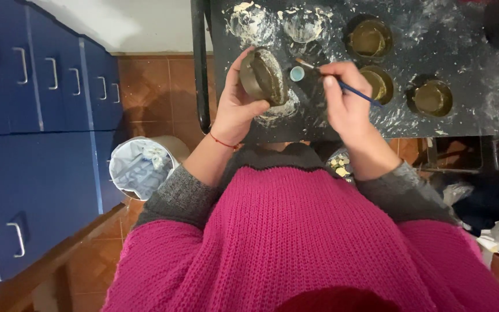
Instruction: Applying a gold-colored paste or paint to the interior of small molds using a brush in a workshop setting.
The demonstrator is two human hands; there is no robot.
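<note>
1. The left hand (235,107) grips a round olive-brown bowl (263,77) tilted on its side, fingers clenched around its rim; the palm hides the bowl's far side, and its inside is hard to make out
2. The right hand (347,98) pinches a thin blue-handled brush (342,84), fingers clasped on the shaft; the bristle tip points toward 9 o'clock, just beside the bowl, and whether it touches cannot be told
3. A small pale-blue pot (297,73) sits between bowl and brush tip, partly covered by the brush
4. The black worktop (463,110), smeared with white dust, is cut off at the top edge; three more olive bowls (369,38) (379,84) (432,97) stand at 1 to 3 o'clock of the hands, and two whitish crusted ones (303,26) at 12
5. A pink knitted sweater (295,242) blocks the lower view
6. At 8 o'clock stands a lined bin (141,167) on the tiled floor (145,86), with blue cabinets (36,115) at 9
</note>
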